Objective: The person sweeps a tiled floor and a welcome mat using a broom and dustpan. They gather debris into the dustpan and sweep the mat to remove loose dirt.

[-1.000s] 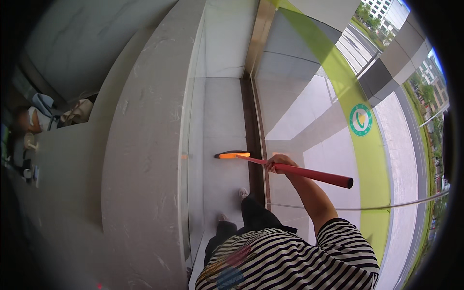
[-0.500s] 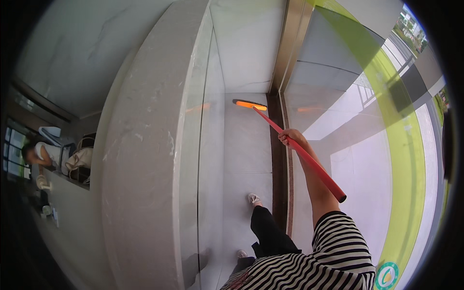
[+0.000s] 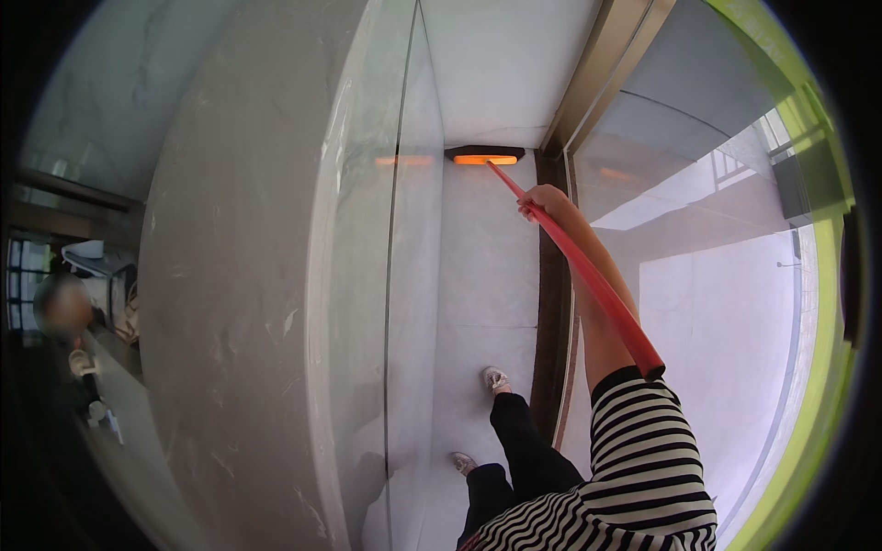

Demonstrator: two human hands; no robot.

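Observation:
My right hand (image 3: 544, 199) is closed around the red handle of a broom (image 3: 602, 292), with the arm stretched forward. The handle's thick end points back toward my striped sleeve. Its orange head (image 3: 485, 160) with dark bristles lies on the grey tiled floor (image 3: 487, 266), up against the pale end wall (image 3: 510, 69) of the narrow passage. My left hand is out of view.
A high marble-look counter (image 3: 230, 275) lines the passage on the left. Along the right run a dark floor strip (image 3: 549, 266) and a glass pane (image 3: 707, 312) with a metal frame. Beyond the counter sits a person (image 3: 69, 303). My shoes (image 3: 494, 377) stand in the passage.
The broom head has moved forward to the end wall and now lies squarer to it. My right hand has gone forward with the handle, and my feet have shifted.

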